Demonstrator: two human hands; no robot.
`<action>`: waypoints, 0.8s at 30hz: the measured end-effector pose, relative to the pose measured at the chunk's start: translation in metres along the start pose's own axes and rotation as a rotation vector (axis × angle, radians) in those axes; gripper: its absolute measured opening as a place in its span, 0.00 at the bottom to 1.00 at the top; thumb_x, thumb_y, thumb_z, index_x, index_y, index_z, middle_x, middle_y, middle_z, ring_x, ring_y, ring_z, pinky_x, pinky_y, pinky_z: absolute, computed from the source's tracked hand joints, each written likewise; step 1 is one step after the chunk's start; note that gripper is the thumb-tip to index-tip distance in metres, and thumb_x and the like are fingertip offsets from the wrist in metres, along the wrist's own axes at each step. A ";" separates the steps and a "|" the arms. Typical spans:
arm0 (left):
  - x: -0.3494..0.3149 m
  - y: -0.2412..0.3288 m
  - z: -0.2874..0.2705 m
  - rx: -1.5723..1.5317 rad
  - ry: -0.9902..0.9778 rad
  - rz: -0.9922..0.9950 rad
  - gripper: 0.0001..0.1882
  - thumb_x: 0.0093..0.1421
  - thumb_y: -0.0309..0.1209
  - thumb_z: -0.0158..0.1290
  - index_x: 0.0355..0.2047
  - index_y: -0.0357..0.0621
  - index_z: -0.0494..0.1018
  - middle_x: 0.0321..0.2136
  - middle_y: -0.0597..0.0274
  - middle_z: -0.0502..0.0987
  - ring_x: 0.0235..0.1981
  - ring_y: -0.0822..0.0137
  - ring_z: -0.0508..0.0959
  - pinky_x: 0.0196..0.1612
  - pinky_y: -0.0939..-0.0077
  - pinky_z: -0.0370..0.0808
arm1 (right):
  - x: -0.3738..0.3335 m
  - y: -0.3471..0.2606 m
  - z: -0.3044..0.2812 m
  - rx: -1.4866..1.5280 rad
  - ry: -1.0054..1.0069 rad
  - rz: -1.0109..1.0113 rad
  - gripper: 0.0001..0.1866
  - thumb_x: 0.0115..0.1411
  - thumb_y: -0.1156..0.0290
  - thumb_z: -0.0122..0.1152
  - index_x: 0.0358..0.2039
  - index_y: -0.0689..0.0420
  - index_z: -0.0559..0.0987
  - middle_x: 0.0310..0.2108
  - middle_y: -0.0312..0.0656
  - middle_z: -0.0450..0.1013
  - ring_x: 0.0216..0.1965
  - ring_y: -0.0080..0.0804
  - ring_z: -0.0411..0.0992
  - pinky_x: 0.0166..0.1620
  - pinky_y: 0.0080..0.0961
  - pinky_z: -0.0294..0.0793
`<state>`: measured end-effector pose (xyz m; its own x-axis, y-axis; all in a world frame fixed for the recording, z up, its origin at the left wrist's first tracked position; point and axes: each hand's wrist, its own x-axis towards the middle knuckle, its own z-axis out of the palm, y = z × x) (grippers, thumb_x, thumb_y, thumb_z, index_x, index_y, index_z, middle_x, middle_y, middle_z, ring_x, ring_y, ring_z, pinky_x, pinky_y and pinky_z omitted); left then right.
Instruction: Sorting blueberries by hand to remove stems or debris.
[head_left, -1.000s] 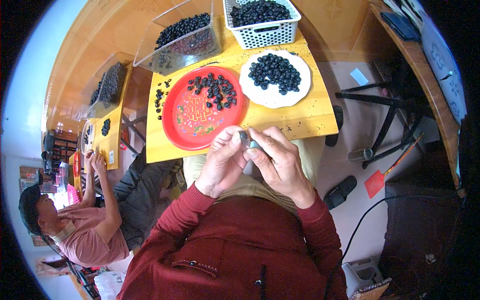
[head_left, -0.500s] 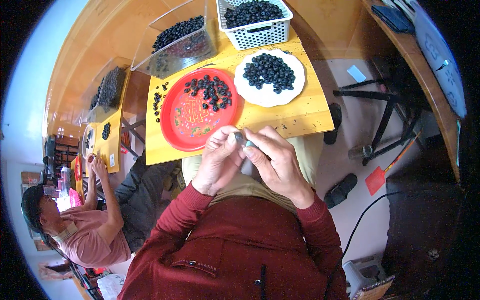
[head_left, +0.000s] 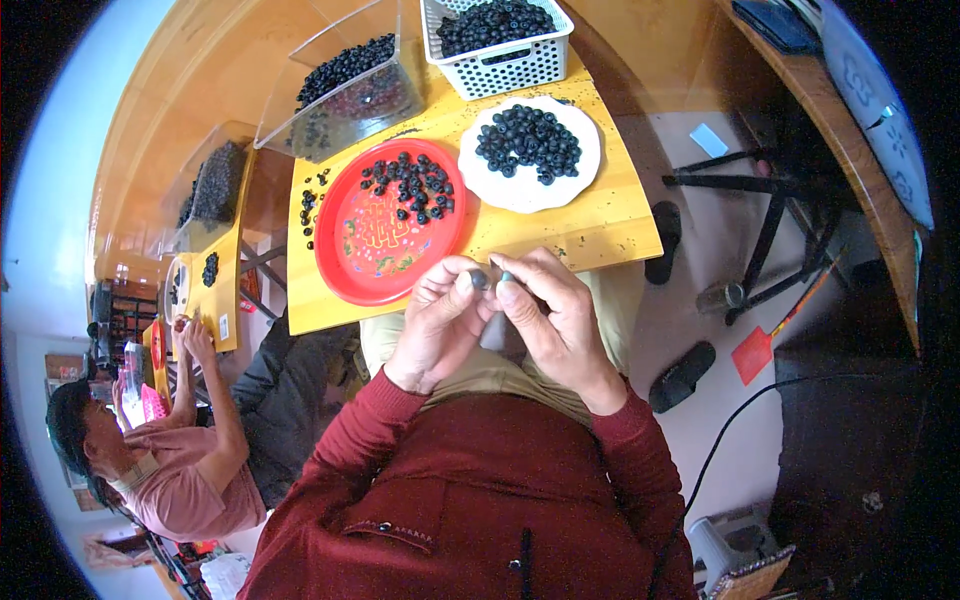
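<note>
My left hand (head_left: 437, 318) is raised in front of my body, near the table's front edge. Its thumb and fingertips pinch a small round black piece (head_left: 478, 280). Close beside it, my right hand (head_left: 553, 318) is closed, thumb against forefinger, with a small greenish bit showing at the tips; what it is I cannot make out. Beyond my hands lies a red plate (head_left: 345, 275) with loose round black pieces on its far right part. To its right a white scalloped plate (head_left: 535, 200) holds a pile of similar pieces, some with a ring-like top.
Behind the plates stand a clear bin (head_left: 320, 135) and a white perforated basket (head_left: 510, 72), both holding black pieces. More pieces and dark crumbs lie on the yellow table (head_left: 610, 215). At left, another person (head_left: 190, 480) works at a similar table. A red fly swatter (head_left: 752, 355) is at right.
The table and plates have shifted slightly left in view. My right fingertips have moved a little up and right, slightly away from the black piece that my left hand still pinches.
</note>
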<state>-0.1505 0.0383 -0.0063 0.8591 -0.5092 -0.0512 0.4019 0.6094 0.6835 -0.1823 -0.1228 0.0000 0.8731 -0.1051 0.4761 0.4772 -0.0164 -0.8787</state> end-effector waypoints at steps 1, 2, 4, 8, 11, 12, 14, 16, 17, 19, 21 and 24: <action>0.000 -0.001 -0.001 0.003 0.042 0.004 0.06 0.64 0.28 0.54 0.41 0.42 0.73 0.37 0.63 0.78 0.41 0.69 0.77 0.48 0.72 0.75 | 0.000 -0.001 0.001 0.000 0.001 0.001 0.14 0.64 0.70 0.56 0.45 0.69 0.76 0.31 0.46 0.71 0.31 0.35 0.72 0.34 0.27 0.71; 0.000 -0.001 -0.001 0.004 0.042 0.003 0.06 0.64 0.28 0.54 0.41 0.42 0.73 0.37 0.63 0.78 0.41 0.69 0.77 0.48 0.72 0.75 | 0.001 -0.002 0.001 -0.028 -0.013 -0.011 0.14 0.64 0.70 0.57 0.44 0.68 0.76 0.31 0.46 0.72 0.30 0.35 0.72 0.34 0.27 0.71; -0.001 0.000 0.001 0.010 0.006 -0.026 0.07 0.64 0.27 0.54 0.42 0.41 0.74 0.39 0.63 0.78 0.42 0.70 0.77 0.49 0.70 0.75 | 0.000 -0.001 0.002 -0.056 -0.025 -0.021 0.14 0.64 0.69 0.58 0.44 0.68 0.77 0.31 0.46 0.72 0.30 0.34 0.72 0.34 0.27 0.71; -0.001 -0.003 0.005 0.062 0.011 0.012 0.08 0.64 0.27 0.54 0.43 0.42 0.74 0.41 0.62 0.78 0.43 0.69 0.77 0.50 0.69 0.74 | -0.001 0.006 0.004 0.055 -0.006 0.099 0.14 0.62 0.68 0.61 0.42 0.66 0.77 0.29 0.43 0.72 0.30 0.29 0.71 0.33 0.26 0.70; -0.001 -0.002 0.002 0.049 0.008 -0.019 0.08 0.64 0.26 0.54 0.43 0.41 0.74 0.43 0.61 0.77 0.44 0.68 0.77 0.50 0.69 0.75 | -0.002 0.004 0.002 0.246 -0.011 0.272 0.12 0.63 0.68 0.61 0.39 0.66 0.77 0.28 0.37 0.71 0.30 0.22 0.70 0.33 0.23 0.69; -0.004 -0.002 0.001 0.044 0.009 -0.032 0.08 0.64 0.27 0.54 0.42 0.41 0.74 0.42 0.60 0.77 0.43 0.68 0.77 0.49 0.69 0.76 | -0.002 0.002 0.002 0.376 -0.018 0.406 0.12 0.64 0.68 0.61 0.38 0.65 0.77 0.27 0.34 0.71 0.30 0.19 0.69 0.33 0.21 0.69; -0.005 0.000 -0.003 0.039 0.011 -0.043 0.08 0.64 0.27 0.54 0.42 0.40 0.74 0.42 0.59 0.78 0.42 0.67 0.78 0.48 0.69 0.76 | 0.000 -0.003 0.001 0.423 -0.019 0.450 0.11 0.64 0.68 0.60 0.38 0.65 0.77 0.27 0.32 0.72 0.30 0.17 0.69 0.33 0.19 0.69; -0.005 0.001 -0.008 0.024 -0.086 -0.046 0.08 0.63 0.27 0.54 0.42 0.40 0.74 0.39 0.58 0.78 0.39 0.66 0.79 0.46 0.68 0.77 | 0.000 -0.003 -0.001 0.467 -0.020 0.494 0.11 0.64 0.68 0.60 0.37 0.64 0.78 0.28 0.30 0.72 0.30 0.15 0.68 0.34 0.17 0.69; -0.005 0.005 -0.012 0.079 -0.062 -0.032 0.08 0.63 0.27 0.54 0.42 0.39 0.74 0.38 0.57 0.79 0.37 0.65 0.80 0.45 0.68 0.77 | -0.002 0.001 -0.001 0.378 0.026 0.472 0.11 0.64 0.68 0.60 0.38 0.64 0.78 0.28 0.31 0.73 0.31 0.15 0.68 0.34 0.17 0.69; -0.001 0.018 -0.011 0.231 0.076 0.037 0.07 0.63 0.26 0.55 0.41 0.37 0.75 0.35 0.58 0.79 0.35 0.66 0.80 0.43 0.70 0.78 | -0.008 0.012 -0.004 0.217 0.099 0.408 0.11 0.63 0.69 0.61 0.40 0.65 0.78 0.31 0.34 0.75 0.31 0.15 0.68 0.36 0.16 0.69; 0.007 0.034 -0.027 0.651 0.240 0.157 0.07 0.60 0.24 0.58 0.39 0.38 0.77 0.34 0.62 0.80 0.34 0.72 0.78 0.40 0.76 0.76 | -0.011 0.016 -0.008 0.187 0.103 0.407 0.12 0.62 0.70 0.62 0.40 0.66 0.78 0.31 0.35 0.75 0.31 0.15 0.68 0.36 0.16 0.69; 0.022 0.054 -0.054 1.191 0.340 0.290 0.08 0.58 0.23 0.60 0.39 0.39 0.79 0.33 0.66 0.80 0.33 0.76 0.77 0.37 0.82 0.74 | -0.015 0.023 -0.010 0.145 0.101 0.412 0.12 0.61 0.71 0.62 0.42 0.67 0.78 0.32 0.36 0.75 0.32 0.15 0.68 0.36 0.17 0.68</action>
<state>-0.0927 0.0928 -0.0097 0.9760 -0.1612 0.1467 -0.1944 -0.3390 0.9205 -0.1853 -0.1318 -0.0274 0.9824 -0.1707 0.0752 0.1071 0.1858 -0.9767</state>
